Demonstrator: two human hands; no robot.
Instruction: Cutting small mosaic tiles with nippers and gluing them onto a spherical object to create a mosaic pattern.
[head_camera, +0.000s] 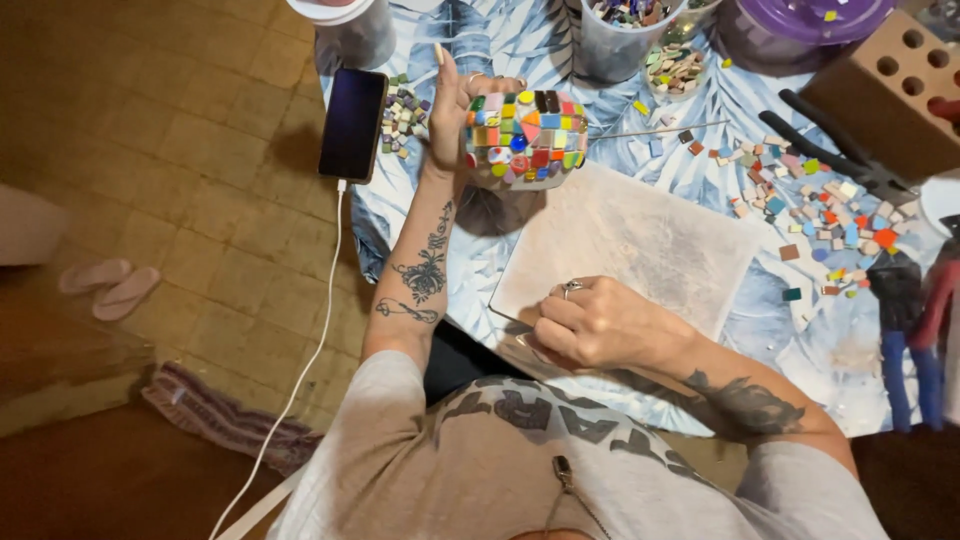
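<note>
Left hand (452, 105) closed around a small pot covered with coloured mosaic pieces (522, 138), held up above the worktop (700, 110), palm on the left side of the pot, fingers wrapped over its top edge. Right hand (600, 322) resting low on the near edge of a pale square board (640, 240), fingers curled in; cannot tell if something small is pinched inside.

Probably rather heavy for its size, this pot, and stiff, with a bumpy surface that gives good friction. Likely fragile too: pieces could come off under pressure, so better to hold by the rim and the bare base, not by pressing on the tiles.

Around the board, loose tile pieces (830, 215) scattered to the right, beside black cutters (835, 150) and blue-handled pliers (905, 330). A phone (352, 123) with a white cable (300, 380) lying left of the pot. Plastic tubs of pieces (625, 25) at the far edge, a brick with holes (890, 85) at far right.
</note>
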